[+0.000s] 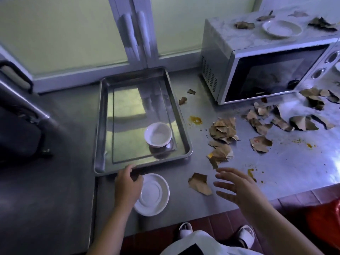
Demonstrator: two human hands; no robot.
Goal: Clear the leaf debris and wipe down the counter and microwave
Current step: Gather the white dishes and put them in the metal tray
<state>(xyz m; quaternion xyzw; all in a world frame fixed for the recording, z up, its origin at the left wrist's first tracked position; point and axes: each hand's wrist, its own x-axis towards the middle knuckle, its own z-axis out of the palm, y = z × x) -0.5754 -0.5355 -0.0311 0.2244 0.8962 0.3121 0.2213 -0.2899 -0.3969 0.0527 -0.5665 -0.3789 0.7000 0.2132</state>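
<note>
Dry brown leaf pieces point(223, 128) lie scattered over the steel counter point(287, 162) in front of a white microwave point(230, 52), with more leaf bits point(322, 23) on the microwave's top. One single leaf point(199, 183) lies near the counter's front edge. My left hand point(127, 184) grips the near rim of a metal tray point(104, 126), and part of it lies over a white saucer point(155, 195). My right hand point(237, 188) hovers with spread fingers just right of the single leaf, holding nothing.
A white bowl point(158, 134) stands inside the tray. A white plate point(281, 28) sits on the microwave top. Yellow stains point(195, 120) mark the counter. A sink point(36, 199) lies to the left, a red bag point(325, 219) at the lower right.
</note>
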